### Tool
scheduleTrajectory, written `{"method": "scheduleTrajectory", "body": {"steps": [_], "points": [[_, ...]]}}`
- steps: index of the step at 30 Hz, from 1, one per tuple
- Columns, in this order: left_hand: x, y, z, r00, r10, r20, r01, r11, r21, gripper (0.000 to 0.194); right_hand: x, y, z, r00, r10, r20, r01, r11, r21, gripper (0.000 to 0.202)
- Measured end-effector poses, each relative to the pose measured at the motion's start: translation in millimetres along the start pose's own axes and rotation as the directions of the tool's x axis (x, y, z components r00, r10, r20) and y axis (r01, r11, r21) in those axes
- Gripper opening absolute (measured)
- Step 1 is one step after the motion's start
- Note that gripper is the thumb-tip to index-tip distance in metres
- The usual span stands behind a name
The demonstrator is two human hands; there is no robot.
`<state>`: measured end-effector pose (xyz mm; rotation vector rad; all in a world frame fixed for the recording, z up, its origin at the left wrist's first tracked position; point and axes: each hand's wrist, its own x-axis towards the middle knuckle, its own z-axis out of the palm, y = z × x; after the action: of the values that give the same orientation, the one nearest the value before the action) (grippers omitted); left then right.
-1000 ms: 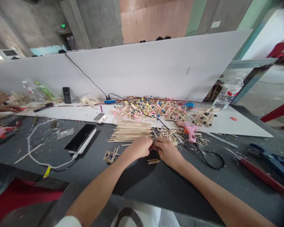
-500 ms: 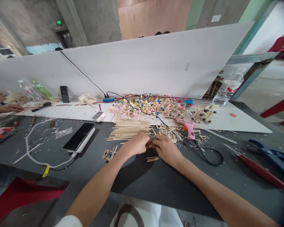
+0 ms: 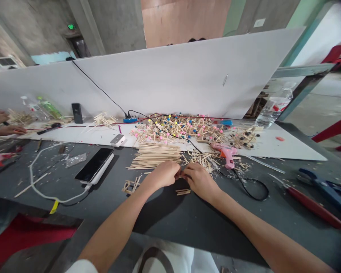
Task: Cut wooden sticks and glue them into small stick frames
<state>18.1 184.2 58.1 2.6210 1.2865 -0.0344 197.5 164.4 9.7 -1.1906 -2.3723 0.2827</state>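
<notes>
My left hand [image 3: 167, 172] and my right hand [image 3: 199, 177] meet above the dark table, fingertips pinched close together. Whatever they pinch is small and hidden by the fingers. Just below them lie several short cut sticks [image 3: 183, 192] side by side. Beyond my left hand is a bundle of long thin wooden sticks [image 3: 155, 155]. A loose heap of short stick pieces [image 3: 201, 160] lies behind my right hand. Left of my left wrist sits a small frame of joined sticks [image 3: 130, 185].
A pink glue gun [image 3: 229, 156] lies right of my hands, its cord looping forward. Further right are a red-handled tool [image 3: 312, 206] and blue-handled cutters [image 3: 326, 187]. A phone [image 3: 94, 165] lies left. Ball-tipped stick pieces [image 3: 182, 127] pile up behind. Another person's hands [image 3: 7, 129] show at far left.
My hands stay in nearly the same place, fingertips together. The other person's hands at far left have shifted slightly, and the view has moved a little.
</notes>
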Motion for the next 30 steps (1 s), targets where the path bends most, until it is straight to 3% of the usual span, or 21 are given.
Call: {"method": "scheduleTrajectory", "body": {"steps": [9,16,22,30], "points": [[-0.7,-2.9,-2.1,1.000,0.007,0.016,-0.005,0.995,-0.096,0.016,1.2,-2.0,-0.6,1.000,0.011,0.001,-0.011,1.000,0.003,0.023],[-0.9,-0.8,-3.0,0.999,-0.029,0.033,0.031,0.997,-0.066,0.014,1.1,-2.3,-0.6,1.000,0.019,0.001,-0.019,1.000,0.009,0.022],[-0.7,-1.1,-2.6,1.000,0.021,0.016,-0.021,1.000,-0.016,0.015,0.3,0.3,0.8,1.000,-0.001,-0.001,0.001,1.000,-0.001,0.022],[-2.5,-0.5,-5.7,1.000,-0.002,0.021,0.004,0.998,-0.057,0.011,0.7,-2.9,-2.1,1.000,0.018,0.006,-0.018,1.000,0.009,0.022]]}}
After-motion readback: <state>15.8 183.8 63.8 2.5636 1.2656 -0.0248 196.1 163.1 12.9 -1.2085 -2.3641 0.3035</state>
